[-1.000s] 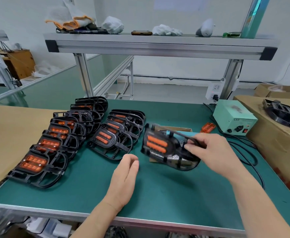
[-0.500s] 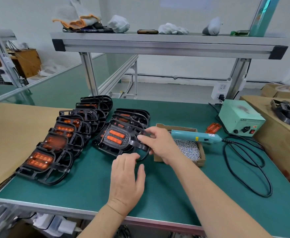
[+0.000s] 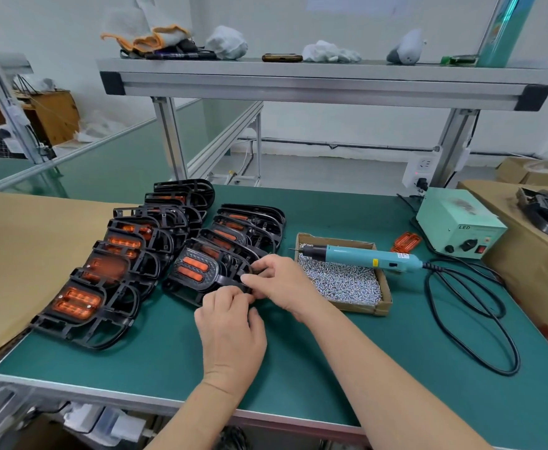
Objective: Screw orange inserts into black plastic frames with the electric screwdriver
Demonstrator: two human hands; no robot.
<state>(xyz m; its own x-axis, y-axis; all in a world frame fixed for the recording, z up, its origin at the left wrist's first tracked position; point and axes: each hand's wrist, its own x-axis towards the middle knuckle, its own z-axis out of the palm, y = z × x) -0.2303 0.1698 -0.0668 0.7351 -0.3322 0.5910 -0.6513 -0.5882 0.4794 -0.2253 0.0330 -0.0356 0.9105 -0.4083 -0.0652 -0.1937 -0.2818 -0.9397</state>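
Left hand [image 3: 232, 332] has come up off the table [image 3: 314, 378] onto the frame [image 3: 217, 282], which now sits lower, at the front of the right row [image 3: 253, 222], mid-picture. Left fingers curl over its near edge and the right hand [image 3: 282, 284] pinches its right edge, so both have hold of it. Its insert [image 3: 193, 269] faces up. Left row [image 3: 116, 319] is just beside it, overlapping. Driver [image 3: 363, 256] lies untouched across the screw box [image 3: 384, 305], right of the hands, tip toward the right hand. Right wrist covers the box's near-left corner. Cable [image 3: 506, 336] loops lower right. Supply box [image 3: 457, 222] is upper right, with a loose insert [image 3: 407, 242] beside it.
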